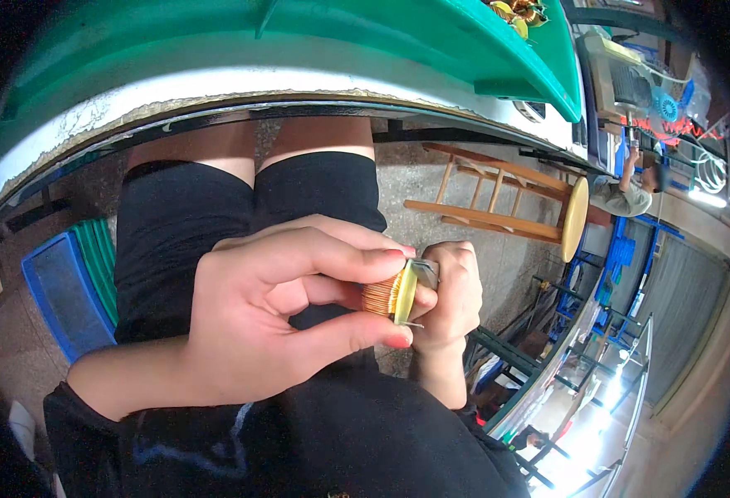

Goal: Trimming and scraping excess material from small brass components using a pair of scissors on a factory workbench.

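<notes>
Over my lap, my left hand (274,290) pinches a copper-wound coil (378,299) between thumb and fingers. A flat yellow-green base (407,292) sits on the coil's right side, and a thin wire end sticks out near the lower fingertip. My right hand (455,290) is closed in a fist right against that base. A small grey, shiny piece (426,271) shows between the base and the right fist; most of it is hidden by the fingers, so its kind cannot be made out.
Beyond my knees runs a white worktable edge (215,87) bearing a green tray (365,50) with several copper coils (521,15). A wooden stool (575,219) stands to the right. Left of my legs is a blue-framed crate (70,295). Another person (627,197) is farther right.
</notes>
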### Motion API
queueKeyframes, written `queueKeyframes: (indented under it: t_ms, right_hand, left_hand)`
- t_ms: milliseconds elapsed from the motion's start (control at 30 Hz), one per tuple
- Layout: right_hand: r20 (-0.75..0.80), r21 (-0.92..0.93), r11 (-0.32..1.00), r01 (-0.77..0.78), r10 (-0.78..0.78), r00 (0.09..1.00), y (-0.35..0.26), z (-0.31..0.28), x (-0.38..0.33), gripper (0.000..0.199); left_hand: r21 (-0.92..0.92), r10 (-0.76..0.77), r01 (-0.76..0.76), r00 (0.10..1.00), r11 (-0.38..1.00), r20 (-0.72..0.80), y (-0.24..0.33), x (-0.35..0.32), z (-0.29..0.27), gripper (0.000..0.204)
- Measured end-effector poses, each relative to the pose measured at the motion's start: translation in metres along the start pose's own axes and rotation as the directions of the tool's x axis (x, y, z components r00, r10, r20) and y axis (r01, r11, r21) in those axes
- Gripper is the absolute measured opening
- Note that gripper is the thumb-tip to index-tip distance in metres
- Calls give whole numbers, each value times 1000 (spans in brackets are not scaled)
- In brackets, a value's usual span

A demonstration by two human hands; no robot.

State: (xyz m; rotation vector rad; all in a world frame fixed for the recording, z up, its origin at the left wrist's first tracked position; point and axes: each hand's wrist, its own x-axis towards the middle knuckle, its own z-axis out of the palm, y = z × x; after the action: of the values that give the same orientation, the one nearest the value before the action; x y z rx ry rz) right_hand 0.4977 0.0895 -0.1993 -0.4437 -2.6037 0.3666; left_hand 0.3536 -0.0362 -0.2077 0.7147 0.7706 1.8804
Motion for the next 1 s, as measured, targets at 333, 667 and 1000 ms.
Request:
queueKeyframes:
  t_ms: [333,667,1000]
  right_hand:
    - [32,40,999,-37,35,999,3,0,5,37]
    - [-87,123,992,-29,40,995,5,8,2,37]
    - [78,-24,1000,2,0,997,4,-2,4,39]
  left_hand:
    - [34,53,-51,998,998,-37,-2,1,2,52]
    - [117,75,-73,997,990,-13,2,3,2,49]
    - [53,45,-43,998,998,-37,-1,1,4,50]
